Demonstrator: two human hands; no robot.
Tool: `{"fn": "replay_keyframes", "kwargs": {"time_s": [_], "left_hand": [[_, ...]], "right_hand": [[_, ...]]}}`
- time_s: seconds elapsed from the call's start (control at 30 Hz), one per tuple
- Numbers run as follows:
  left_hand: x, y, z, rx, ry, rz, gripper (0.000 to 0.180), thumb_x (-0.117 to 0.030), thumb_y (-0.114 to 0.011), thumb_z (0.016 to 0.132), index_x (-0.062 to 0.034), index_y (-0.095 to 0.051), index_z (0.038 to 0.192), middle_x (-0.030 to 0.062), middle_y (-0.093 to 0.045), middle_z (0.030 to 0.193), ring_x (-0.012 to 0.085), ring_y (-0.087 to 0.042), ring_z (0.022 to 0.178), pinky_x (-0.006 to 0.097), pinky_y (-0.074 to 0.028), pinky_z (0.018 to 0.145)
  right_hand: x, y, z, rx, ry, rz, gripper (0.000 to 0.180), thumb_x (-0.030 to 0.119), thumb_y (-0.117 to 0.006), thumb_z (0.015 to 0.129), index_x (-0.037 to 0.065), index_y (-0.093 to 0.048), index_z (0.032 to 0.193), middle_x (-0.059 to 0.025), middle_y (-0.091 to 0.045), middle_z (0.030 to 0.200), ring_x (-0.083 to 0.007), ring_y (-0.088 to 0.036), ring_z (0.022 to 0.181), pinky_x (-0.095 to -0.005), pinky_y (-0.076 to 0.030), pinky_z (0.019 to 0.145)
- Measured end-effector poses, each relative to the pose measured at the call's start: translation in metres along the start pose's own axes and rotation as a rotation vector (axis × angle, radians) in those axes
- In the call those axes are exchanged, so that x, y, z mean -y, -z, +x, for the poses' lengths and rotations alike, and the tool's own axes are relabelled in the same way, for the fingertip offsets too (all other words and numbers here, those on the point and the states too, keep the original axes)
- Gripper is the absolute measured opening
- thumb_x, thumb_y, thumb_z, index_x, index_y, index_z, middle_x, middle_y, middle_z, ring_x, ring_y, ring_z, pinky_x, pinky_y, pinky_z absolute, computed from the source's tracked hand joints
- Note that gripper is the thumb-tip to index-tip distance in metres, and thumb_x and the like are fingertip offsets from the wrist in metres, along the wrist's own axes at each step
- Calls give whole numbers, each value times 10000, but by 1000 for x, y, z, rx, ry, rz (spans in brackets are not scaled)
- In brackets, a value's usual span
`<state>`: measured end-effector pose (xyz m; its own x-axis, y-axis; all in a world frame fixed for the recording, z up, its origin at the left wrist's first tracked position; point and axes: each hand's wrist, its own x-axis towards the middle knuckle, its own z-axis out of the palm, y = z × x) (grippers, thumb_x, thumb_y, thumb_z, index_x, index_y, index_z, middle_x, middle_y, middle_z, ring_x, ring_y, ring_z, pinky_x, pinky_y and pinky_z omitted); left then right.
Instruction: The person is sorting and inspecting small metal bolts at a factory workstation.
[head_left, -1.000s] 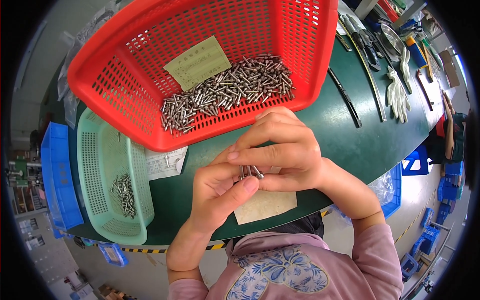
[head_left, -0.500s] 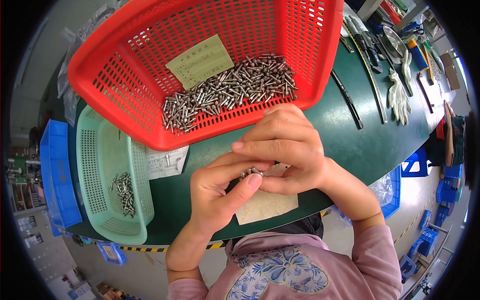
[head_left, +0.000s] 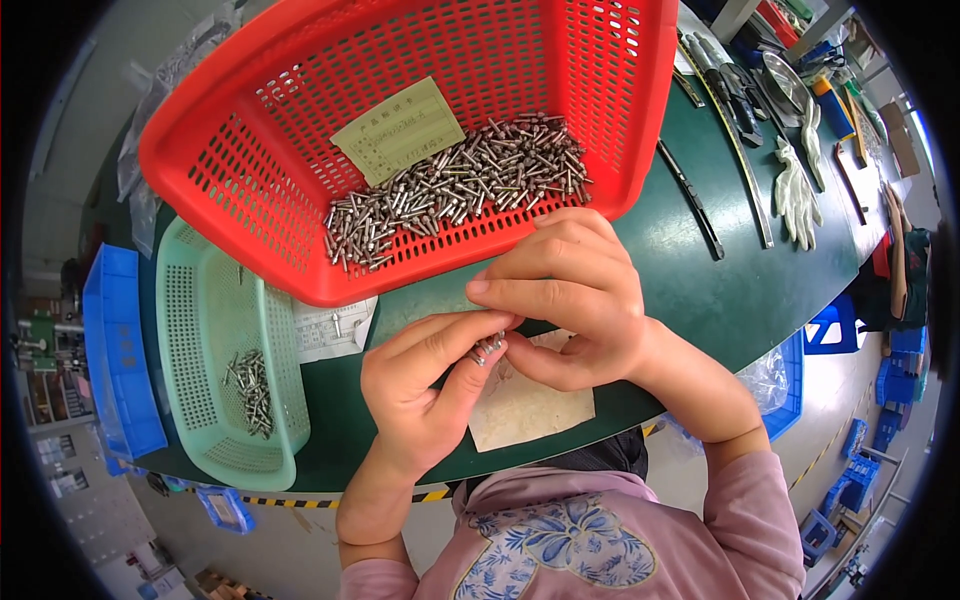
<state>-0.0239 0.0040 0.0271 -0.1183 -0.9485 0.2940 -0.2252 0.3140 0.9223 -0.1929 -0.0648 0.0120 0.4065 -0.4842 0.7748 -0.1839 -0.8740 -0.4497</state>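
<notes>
Several small shiny metal bolts [head_left: 487, 348] are pinched between the thumb and fingers of my left hand [head_left: 415, 375]. Close against their right side is the thumb tip of my right hand [head_left: 580, 300]. Its index finger reaches over my left fingers, well apart from the thumb, and I see nothing held between them. Beyond both hands stands a red perforated basket [head_left: 290, 287] with a heap of similar bolts [head_left: 460, 180] and a yellowish card [head_left: 398, 130]. At the left, a pale green basket [head_left: 285, 465] holds a smaller pile of bolts [head_left: 250, 393].
Under my hands, a beige sheet [head_left: 535, 410] lies on the green tabletop [head_left: 780, 285]. A white printed paper [head_left: 335, 330] is partly under the red basket. Left of the green basket stands a blue bin [head_left: 120, 350]. White gloves [head_left: 797, 195] and long tools [head_left: 690, 198] lie at the right.
My left hand has shifted slightly left with the bolts, and its thumb has drawn back. My right thumb has moved a little left too.
</notes>
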Motion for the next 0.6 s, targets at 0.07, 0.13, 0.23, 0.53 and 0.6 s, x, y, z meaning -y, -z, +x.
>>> {"fn": "replay_keyframes", "kwargs": {"time_s": [0.07,0.13,0.23,0.53,0.6], "left_hand": [[6,0,2,-54,-234,231,225,25,-664,769,12,-683,993,122,-694,892,222,-678,802,273,-531,690],[7,3,7,-71,-373,411,238,17,-671,755,-3,-684,991,116,-692,885,231,-677,792,281,-533,671],[8,3,10,-113,-566,638,255,4,-679,742,-27,-683,994,104,-690,876,232,-677,778,292,-536,640],[9,5,10,-148,-682,773,253,-23,-688,744,-41,-676,996,96,-689,861,220,-677,769,288,-537,614],[10,4,10,-147,-681,775,250,-24,-688,745,-42,-677,994,93,-688,857,220,-676,768,286,-537,613]], "right_hand": [[-1,-1,0,-2,1,-7,393,98,-696,546,58,-695,938,-44,-654,807,-191,-616,701,-357,-462,729],[0,-2,-1,-48,-51,2,408,79,-727,541,87,-677,946,-12,-641,842,-194,-572,695,-325,-423,701],[-2,-2,-2,-45,-31,-2,402,93,-737,554,87,-676,952,-15,-640,838,-199,-565,685,-326,-418,692],[-2,-2,-1,-37,-1,-27,333,104,-705,580,52,-686,908,-51,-652,779,-192,-616,673,-351,-464,707],[-2,-3,-1,-45,-9,-16,350,96,-722,573,67,-681,920,-36,-645,798,-189,-588,669,-333,-440,687]]}}
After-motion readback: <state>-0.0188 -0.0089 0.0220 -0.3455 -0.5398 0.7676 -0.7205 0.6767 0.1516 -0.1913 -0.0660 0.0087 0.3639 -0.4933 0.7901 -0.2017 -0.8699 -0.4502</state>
